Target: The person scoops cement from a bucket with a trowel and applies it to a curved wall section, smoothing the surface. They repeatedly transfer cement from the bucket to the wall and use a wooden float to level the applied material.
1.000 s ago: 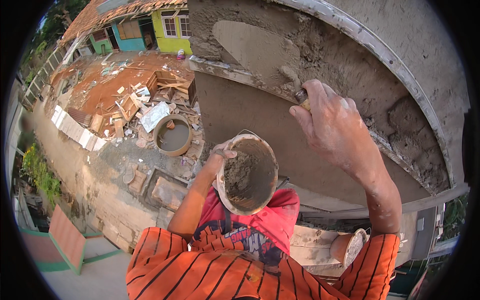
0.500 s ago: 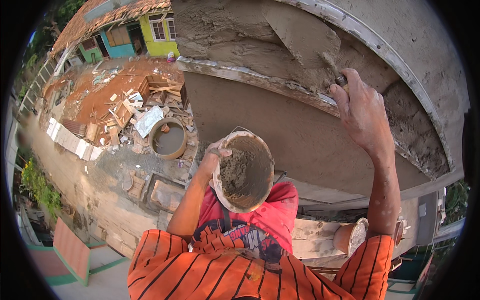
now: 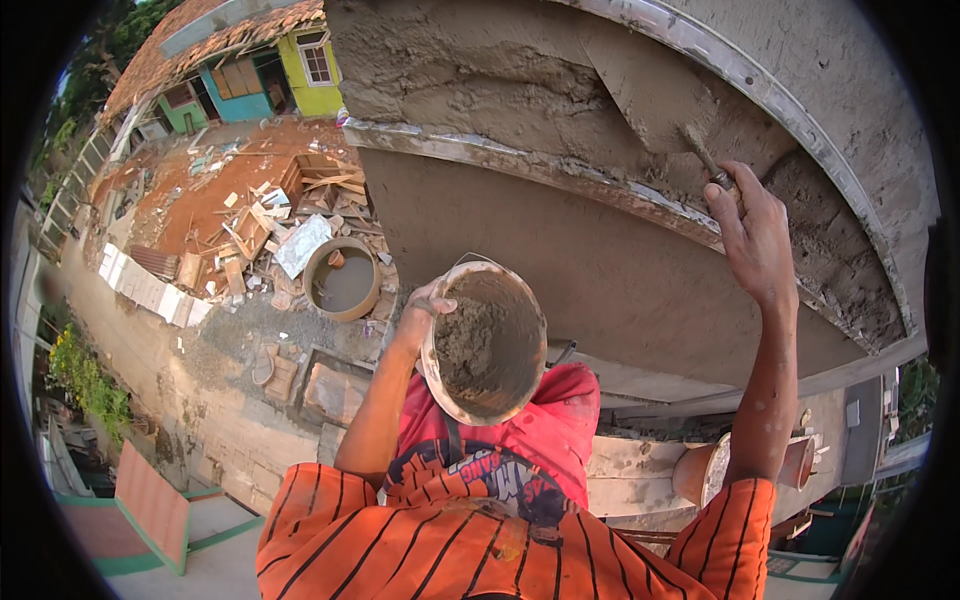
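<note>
My left hand (image 3: pixel 424 314) grips the rim of a bucket (image 3: pixel 520 335), which tilts in front of my body. Grey wet mortar (image 3: pixel 472 345) lies inside, heaped toward the left side. Up at the right, my right hand (image 3: pixel 758 240) is closed round the handle of a trowel (image 3: pixel 645 95). The trowel's broad blade lies flat against rough wet mortar on the wall (image 3: pixel 470 85), and its mortar-coated face blends with the surface. Below that band runs a pale straight strip (image 3: pixel 530 165); a second strip (image 3: pixel 770 90) curves along the upper right.
Smoother grey wall (image 3: pixel 540 250) fills the area under the lower strip. Planks (image 3: pixel 630 472) and another bucket (image 3: pixel 692 475) are below me at right. Down on the ground at left are a round concrete ring (image 3: pixel 372 290) holding grey water, wood debris (image 3: pixel 245 230) and low houses (image 3: pixel 240 85).
My right hand and the trowel have moved to the right and slightly down along the wall. My left hand still holds the bucket in nearly the same place.
</note>
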